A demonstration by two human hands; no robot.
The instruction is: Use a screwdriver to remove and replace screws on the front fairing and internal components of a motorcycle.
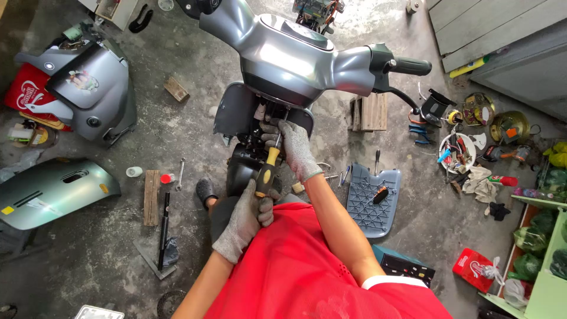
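A grey scooter stands in front of me, its handlebar cover (289, 56) at the top and its opened front body (248, 118) below. My left hand (245, 218), in a grey knit glove, grips the yellow-and-black handle of a screwdriver (269, 171). The shaft points up into the exposed parts under the handlebar. My right hand (292, 147), also gloved, wraps the upper shaft near the tip and rests against the scooter's inner frame. The tip itself is hidden among the parts.
Removed grey body panels (88, 82) (53, 189) lie on the concrete floor at left. A grey footboard (372, 198) with a screwdriver on it lies at right, with a white bowl of tools (458, 150), rags and cans beyond. Wood blocks (152, 198) and a wrench lie at left.
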